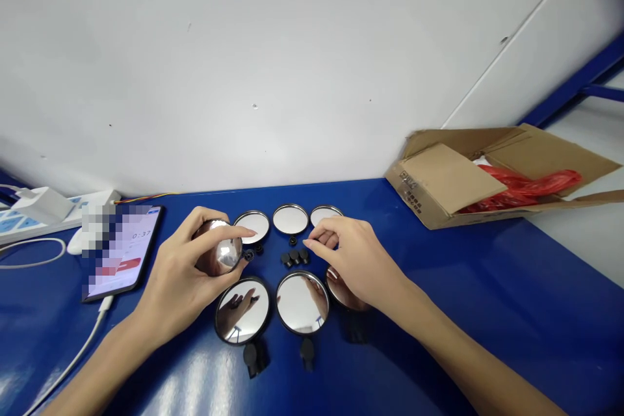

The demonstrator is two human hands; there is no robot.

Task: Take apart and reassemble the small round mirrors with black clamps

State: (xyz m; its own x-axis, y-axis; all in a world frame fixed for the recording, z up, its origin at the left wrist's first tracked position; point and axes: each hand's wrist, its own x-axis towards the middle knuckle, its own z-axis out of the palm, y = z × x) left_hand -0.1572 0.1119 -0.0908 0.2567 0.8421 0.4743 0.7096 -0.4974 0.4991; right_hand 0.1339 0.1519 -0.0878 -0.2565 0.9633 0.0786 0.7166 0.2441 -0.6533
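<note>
Silvery and round, a mirror (pixel 227 256) is being pinched at its edge by the grip of the left hand (pixel 181 261) above the worktop (pixel 468 273). Judged light, stiff, slick and fragile, it is best being held by its rim. Whether anything is being pinched by the right hand (pixel 355 253) cannot be told.

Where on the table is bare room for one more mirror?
The widest bare part of the table lies between the cardboard box and the right forearm. Between this forearm and the left forearm, below the front mirrors, a smaller one shows. Crowded: around the phone; between left hand and right hand, with mirrors and black pieces.
</note>
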